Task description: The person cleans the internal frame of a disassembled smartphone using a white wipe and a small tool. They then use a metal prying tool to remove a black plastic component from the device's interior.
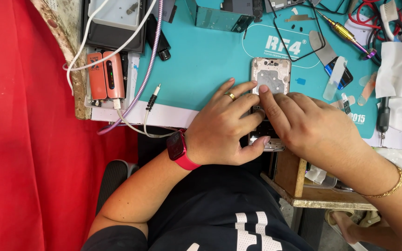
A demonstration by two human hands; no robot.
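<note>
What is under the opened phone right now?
The phone lies on the teal mat, its near end past the mat's edge. Both hands, left and right, cover its lower half, so what lies beneath that part cannot be seen.

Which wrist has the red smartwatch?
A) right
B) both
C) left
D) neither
C: the red smartwatch sits on the wrist of the left hand, which rests on the opened phone; the right hand has only a thin gold bracelet on its wrist.
</note>
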